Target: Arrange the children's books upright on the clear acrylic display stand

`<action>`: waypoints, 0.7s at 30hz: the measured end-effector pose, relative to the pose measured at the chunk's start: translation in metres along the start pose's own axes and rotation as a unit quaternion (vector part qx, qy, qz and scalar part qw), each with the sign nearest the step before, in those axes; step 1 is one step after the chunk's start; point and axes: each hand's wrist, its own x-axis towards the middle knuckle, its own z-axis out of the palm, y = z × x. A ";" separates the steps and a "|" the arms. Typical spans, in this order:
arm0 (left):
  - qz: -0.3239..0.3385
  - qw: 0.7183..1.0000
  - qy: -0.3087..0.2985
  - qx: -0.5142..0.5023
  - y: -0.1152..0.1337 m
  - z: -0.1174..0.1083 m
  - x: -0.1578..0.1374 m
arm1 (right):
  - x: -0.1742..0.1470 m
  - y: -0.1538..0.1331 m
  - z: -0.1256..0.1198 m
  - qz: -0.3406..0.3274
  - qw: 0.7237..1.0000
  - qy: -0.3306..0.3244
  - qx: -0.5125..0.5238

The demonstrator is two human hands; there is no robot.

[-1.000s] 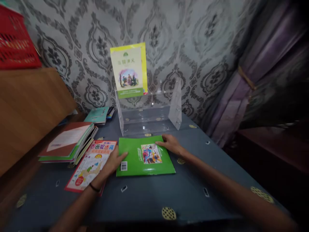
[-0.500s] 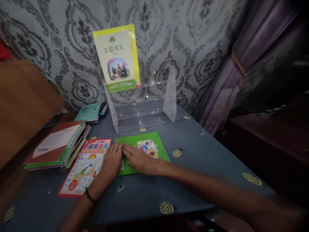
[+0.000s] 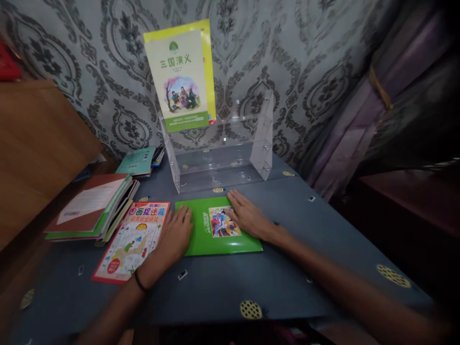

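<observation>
A green book (image 3: 201, 242) with a colourful picture on its cover lies flat on the table, turned sideways. My left hand (image 3: 178, 233) rests on its left edge with the fingers stretched out. Across its right part lies my right hand (image 3: 249, 215), fingers extended and partly over the cover picture. Neither hand grips anything. Beside my left forearm is a red-bordered picture book (image 3: 132, 239), partly covered by that hand and wrist.
Behind the green book stands a clear acrylic rack (image 3: 262, 139), with a Chinese storybook (image 3: 183, 88) before a yellow book (image 3: 209, 72) at its upper left. To the left are a book stack (image 3: 89, 201), a teal book (image 3: 136, 162) and a wooden panel (image 3: 43, 143). A purple curtain (image 3: 345, 143) hangs right.
My right hand has slid rightward across the green book, away from my left hand, uncovering more of the cover. The book has turned slightly, and the view has shifted a little.
</observation>
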 end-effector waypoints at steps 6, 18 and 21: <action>0.071 0.994 -0.058 -0.064 0.037 -0.012 0.030 | -0.001 0.000 0.002 0.003 1.000 0.005 0.006; -0.031 0.999 -0.015 -0.011 -0.030 -0.004 0.006 | -0.001 -0.001 -0.001 0.009 0.999 0.014 0.038; -0.019 0.999 -0.026 0.005 -0.009 -0.014 0.000 | -0.001 -0.003 -0.003 0.007 1.000 0.014 0.027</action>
